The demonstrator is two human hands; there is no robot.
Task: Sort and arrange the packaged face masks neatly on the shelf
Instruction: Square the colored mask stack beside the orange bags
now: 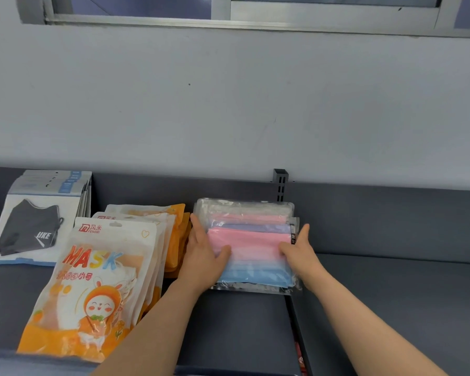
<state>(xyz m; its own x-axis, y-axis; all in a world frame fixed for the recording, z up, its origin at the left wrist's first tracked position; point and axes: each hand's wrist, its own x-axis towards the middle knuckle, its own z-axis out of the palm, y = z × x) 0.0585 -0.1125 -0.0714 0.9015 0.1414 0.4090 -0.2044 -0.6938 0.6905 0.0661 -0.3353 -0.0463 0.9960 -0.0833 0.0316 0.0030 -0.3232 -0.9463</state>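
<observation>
Pale grey wall (228, 104) runs under a window frame (255, 20), and a dark grey shelf (391, 294) stands against it. At six o'clock from the middle of the view, a stack of pastel mask packs (251, 240) in clear film leans back toward the shelf's rear panel. A slotted upright (280, 185) is at one o'clock from the stack.

The left hand (204, 253) clasps the stack's left edge, forefinger straight along the side and thumb laid over the pink front pack. The right hand (300, 251) mirrors it on the right edge. The remaining fingers are hidden behind the packs.

Orange children's mask packs (98, 280) fan out at eight o'clock from the stack, with black mask packs (33, 226) at nine o'clock beyond them.

These packs are probably very light and soft, and the glossy film is likely to let them slide over one another. Holding both short edges with light pressure should square them without creasing.
</observation>
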